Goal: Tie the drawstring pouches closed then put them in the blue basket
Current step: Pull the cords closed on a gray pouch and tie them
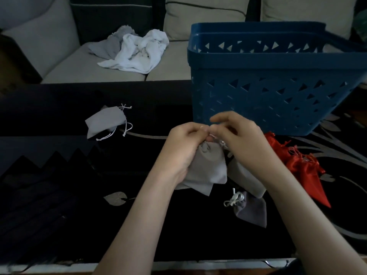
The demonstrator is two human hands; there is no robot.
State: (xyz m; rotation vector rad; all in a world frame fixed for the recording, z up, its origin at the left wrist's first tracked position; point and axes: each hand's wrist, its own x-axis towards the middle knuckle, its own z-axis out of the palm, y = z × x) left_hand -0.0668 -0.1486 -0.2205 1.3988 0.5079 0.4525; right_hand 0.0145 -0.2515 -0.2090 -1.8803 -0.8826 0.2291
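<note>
My left hand (183, 143) grips the gathered neck of a light grey drawstring pouch (206, 171) above the dark table. My right hand (236, 135) pinches that pouch's white cord right beside the left thumb. The blue basket (278, 92) with triangle holes stands just behind both hands. Another grey pouch (106, 121) with loose white cords lies at the left. A darker grey pouch (251, 210) with a knotted cord lies near my right forearm. Red satin pouches (305, 167) lie at the right, beside the basket. A further grey pouch (248, 179) is partly hidden under my right wrist.
The black table (59, 175) has a silver leaf pattern and its front edge runs along the bottom. Behind it stands a grey sofa (69, 62) with crumpled white and grey cloths (135, 50) on the seat.
</note>
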